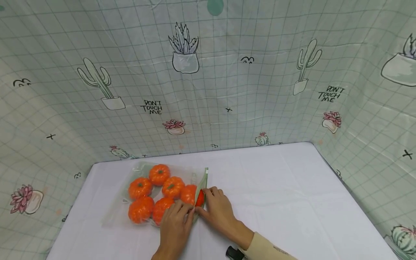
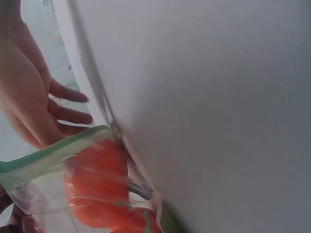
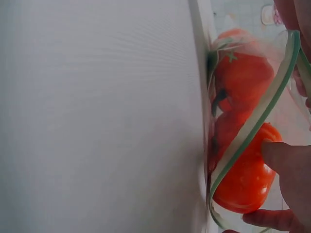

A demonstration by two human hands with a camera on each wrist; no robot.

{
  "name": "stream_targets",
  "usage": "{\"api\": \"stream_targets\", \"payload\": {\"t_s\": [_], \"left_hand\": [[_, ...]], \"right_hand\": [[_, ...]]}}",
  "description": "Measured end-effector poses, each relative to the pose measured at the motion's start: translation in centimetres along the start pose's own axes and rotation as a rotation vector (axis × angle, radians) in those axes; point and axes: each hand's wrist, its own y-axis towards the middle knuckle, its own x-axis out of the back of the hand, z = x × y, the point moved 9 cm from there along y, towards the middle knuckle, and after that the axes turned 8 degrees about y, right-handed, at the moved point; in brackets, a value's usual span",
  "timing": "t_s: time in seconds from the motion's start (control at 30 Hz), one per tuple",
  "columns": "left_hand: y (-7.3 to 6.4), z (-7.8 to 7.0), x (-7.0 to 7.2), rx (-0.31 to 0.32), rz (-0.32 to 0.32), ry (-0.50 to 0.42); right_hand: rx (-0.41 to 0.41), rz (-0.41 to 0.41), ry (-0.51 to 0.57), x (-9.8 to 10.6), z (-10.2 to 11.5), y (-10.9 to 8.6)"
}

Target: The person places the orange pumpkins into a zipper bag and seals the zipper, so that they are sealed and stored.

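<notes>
A clear zip bag (image 1: 113, 213) with a green-edged mouth lies on the white table, several small orange pumpkins (image 1: 141, 209) inside it. My left hand (image 1: 175, 225) lies over the bag's near side and pinches its rim near the mouth; its fingertips (image 2: 26, 224) show at the lower left of the left wrist view. At the mouth my right hand (image 1: 219, 213) holds one pumpkin (image 3: 248, 170), thumb on one side and a finger on the other. The green strip (image 3: 257, 114) crosses in front of that pumpkin. Part of the left hand is hidden behind the bag.
The white table (image 1: 276, 191) extends to the right of the bag. A grid-patterned cloth (image 1: 211, 90) with drawn cacti hangs behind and at both sides. A black wrist device (image 1: 234, 252) sits by the right sleeve (image 1: 264, 247).
</notes>
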Motion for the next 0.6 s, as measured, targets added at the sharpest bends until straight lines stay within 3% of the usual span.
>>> {"api": "stream_targets", "payload": {"t_s": [0.37, 0.6], "left_hand": [[0.0, 0.0, -0.1, 0.020, 0.033, -0.022], [0.1, 0.0, -0.1, 0.013, 0.014, -0.016]], "right_hand": [[-0.042, -0.002, 0.013, -0.3, -0.2, 0.6], [-0.047, -0.007, 0.037, -0.2, -0.9, 1.1]]}}
